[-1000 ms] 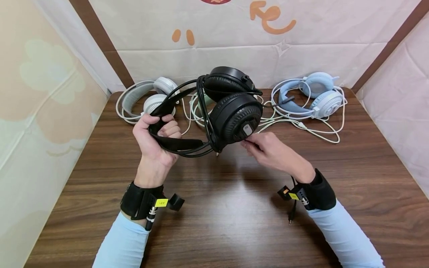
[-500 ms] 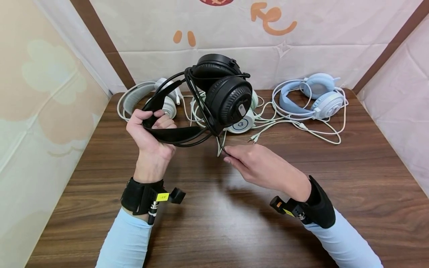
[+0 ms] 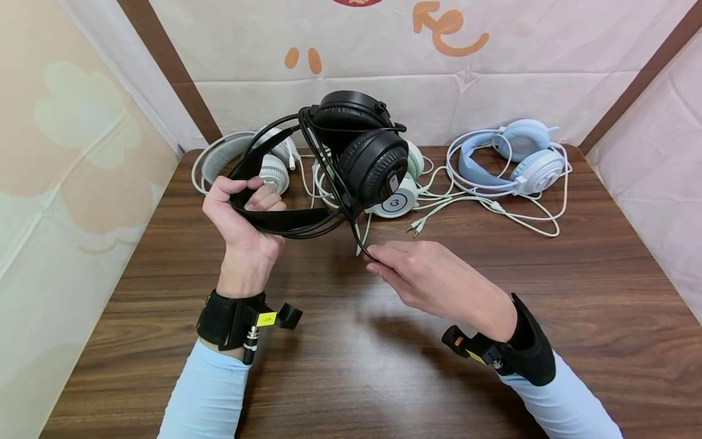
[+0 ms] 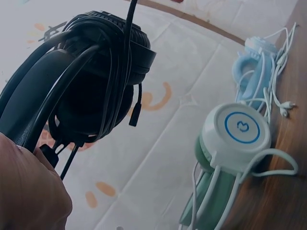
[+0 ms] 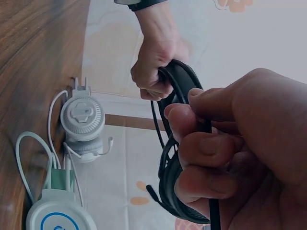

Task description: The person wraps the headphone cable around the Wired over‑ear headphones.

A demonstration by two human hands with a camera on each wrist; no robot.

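Black headset point(image 3: 373, 164) is held up in the air over the middle of the table point(image 3: 329, 378). Nearest, a little right of the table's centre, the right hand point(image 3: 436, 277) pinches the cord point(image 3: 359, 245) between thumb and fingers; the left hand point(image 3: 241, 222), over the table's left half, is curled round the headband point(image 3: 290, 221), well apart from the right. A hard pull on the cord could tighten or tangle its loops, since they lie bunched across the headset, and a slack left grip could let the cups tip down. Along the table's far edge lie the white headset point(image 3: 274, 174) at left, the green headset point(image 3: 396, 202) midway and the blue headset point(image 3: 540, 171) at right. In the head view black overlaps green; the left wrist view shows them apart, with a thin boom point(image 4: 135, 115) hanging. Only the right wrist view shows the cord running on past the fingers.
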